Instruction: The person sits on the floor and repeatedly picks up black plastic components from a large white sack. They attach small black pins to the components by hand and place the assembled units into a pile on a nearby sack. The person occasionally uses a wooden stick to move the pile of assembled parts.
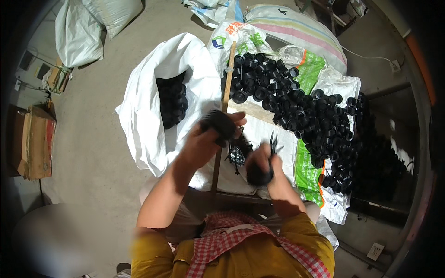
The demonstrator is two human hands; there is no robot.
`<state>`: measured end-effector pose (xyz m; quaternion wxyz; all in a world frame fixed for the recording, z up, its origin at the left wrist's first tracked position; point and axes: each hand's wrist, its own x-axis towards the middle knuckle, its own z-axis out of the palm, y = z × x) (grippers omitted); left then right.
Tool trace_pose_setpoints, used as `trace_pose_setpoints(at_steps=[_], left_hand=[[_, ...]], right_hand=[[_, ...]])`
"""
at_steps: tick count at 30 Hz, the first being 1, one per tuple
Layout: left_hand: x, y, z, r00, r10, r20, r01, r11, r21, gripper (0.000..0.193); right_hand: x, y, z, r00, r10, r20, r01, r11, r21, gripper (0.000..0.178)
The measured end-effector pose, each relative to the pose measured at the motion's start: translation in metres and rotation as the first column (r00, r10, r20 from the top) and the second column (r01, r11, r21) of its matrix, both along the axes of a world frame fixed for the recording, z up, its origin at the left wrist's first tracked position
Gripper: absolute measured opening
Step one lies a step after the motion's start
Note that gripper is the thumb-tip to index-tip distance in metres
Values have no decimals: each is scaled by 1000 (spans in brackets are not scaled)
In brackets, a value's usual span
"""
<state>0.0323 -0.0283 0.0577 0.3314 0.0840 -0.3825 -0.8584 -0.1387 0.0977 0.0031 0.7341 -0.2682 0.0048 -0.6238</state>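
Note:
My left hand is closed around a black ridged plastic cap, near the right rim of the open white sack. Black caps fill the part of the sack's inside that shows. Lower and to the right, my right hand grips another black cap. Thin black prongs stick up beside its fingers; I cannot tell whether they are a tool or plastic offcuts. Small black scraps lie between my hands on the white sheeting.
Many loose black caps are heaped over white and green sacking on the right. A wooden stick stands between heap and sack. Full sacks lie at the back, and a cardboard box is far left.

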Motion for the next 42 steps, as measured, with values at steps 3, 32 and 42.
trace_pose_setpoints(at_steps=[3,32,42], left_hand=[[-13,25,-22,901,-121,416,162,985,-64,50],[-9,-14,20,192,922,336,483,209,-850,65],[-4,-14,21,253,865,432,438,296,-849,60]], right_hand=[[4,-28,-19,904,-419,-91,424,846,322,23],[-20,-54,-185,-250,736,-630,766,548,337,116],[-15,-43,-169,-613,622,-487,317,758,569,107]])
